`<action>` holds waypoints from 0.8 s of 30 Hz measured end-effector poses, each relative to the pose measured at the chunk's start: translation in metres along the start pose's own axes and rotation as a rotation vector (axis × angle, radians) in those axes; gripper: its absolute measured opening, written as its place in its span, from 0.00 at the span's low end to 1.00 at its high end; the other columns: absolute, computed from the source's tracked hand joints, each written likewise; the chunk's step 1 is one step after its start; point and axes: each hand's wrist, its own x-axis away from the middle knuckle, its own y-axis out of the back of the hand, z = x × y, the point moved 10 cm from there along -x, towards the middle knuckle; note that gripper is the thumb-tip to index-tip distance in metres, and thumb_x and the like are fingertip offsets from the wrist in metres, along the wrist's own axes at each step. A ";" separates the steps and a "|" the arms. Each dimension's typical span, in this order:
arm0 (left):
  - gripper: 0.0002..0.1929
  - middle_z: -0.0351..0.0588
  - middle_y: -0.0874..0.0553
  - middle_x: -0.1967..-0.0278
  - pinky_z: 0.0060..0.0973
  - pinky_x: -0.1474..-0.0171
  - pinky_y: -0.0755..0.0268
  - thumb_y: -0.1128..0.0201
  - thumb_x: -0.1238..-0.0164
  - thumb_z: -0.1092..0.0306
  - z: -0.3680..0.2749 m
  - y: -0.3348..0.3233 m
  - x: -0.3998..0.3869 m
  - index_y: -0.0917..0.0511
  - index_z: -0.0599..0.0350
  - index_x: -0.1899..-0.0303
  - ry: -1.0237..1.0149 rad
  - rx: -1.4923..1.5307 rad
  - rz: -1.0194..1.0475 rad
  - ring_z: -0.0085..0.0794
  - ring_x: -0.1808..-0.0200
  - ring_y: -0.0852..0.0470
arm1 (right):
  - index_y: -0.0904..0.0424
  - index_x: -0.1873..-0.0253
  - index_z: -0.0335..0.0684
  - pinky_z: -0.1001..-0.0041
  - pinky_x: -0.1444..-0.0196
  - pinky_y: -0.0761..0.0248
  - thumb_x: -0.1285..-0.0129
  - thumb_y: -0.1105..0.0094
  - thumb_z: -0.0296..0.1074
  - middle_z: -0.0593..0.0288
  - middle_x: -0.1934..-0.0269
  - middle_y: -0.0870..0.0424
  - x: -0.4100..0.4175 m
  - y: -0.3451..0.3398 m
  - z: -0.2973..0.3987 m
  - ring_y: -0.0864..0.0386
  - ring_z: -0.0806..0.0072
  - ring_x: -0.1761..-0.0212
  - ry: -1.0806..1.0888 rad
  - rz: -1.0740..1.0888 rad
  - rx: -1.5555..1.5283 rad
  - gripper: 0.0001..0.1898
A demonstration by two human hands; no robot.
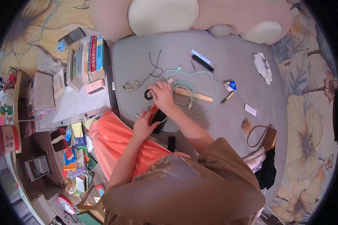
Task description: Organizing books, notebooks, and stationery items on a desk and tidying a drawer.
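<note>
My left hand (143,126) grips an orange and black object (154,109) above my lap; its exact kind cannot be told. A dark piece (159,121) shows just beside it, with a thin white cord or edge near my thumb. My right hand (162,94) reaches over the grey mattress, fingers at a black hair tie (148,95); whether they pinch it is hidden. Close to that hand lie a coiled mint-green cable (195,73), a flat wooden strip (202,96), a braided loop (130,85) and a thin black cord (155,73).
Farther off lie a black case (202,63), a small blue and white box (230,85), a marker-like stick (227,97), a white card (250,109) and a crumpled white cloth (262,67). A brown strapped pouch (269,137) is at right. Books (93,56) stand on the white desk (70,101) at left.
</note>
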 end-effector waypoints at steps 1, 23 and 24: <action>0.23 0.49 0.19 0.56 0.38 0.57 0.23 0.26 0.44 0.59 0.004 -0.003 0.004 0.23 0.50 0.47 0.046 -0.075 0.014 0.47 0.56 0.16 | 0.18 0.56 0.41 0.59 0.49 0.32 0.44 0.36 0.26 0.56 0.61 0.22 0.004 0.025 0.016 0.24 0.57 0.52 0.034 -0.086 -0.133 0.10; 0.28 0.49 0.19 0.51 0.36 0.54 0.22 0.23 0.49 0.59 0.009 -0.003 0.022 0.25 0.52 0.46 -0.045 0.088 0.111 0.46 0.54 0.16 | 0.29 0.36 0.30 0.54 0.43 0.31 0.42 0.42 0.25 0.45 0.54 0.19 0.113 0.034 -0.037 0.21 0.50 0.51 -0.246 0.396 0.256 0.26; 0.28 0.49 0.19 0.51 0.36 0.54 0.22 0.23 0.49 0.59 0.005 0.002 0.023 0.25 0.52 0.46 -0.046 0.084 0.102 0.46 0.54 0.16 | 0.29 0.36 0.30 0.54 0.43 0.31 0.42 0.42 0.25 0.45 0.54 0.19 0.108 0.044 -0.033 0.21 0.50 0.51 -0.238 0.392 0.254 0.26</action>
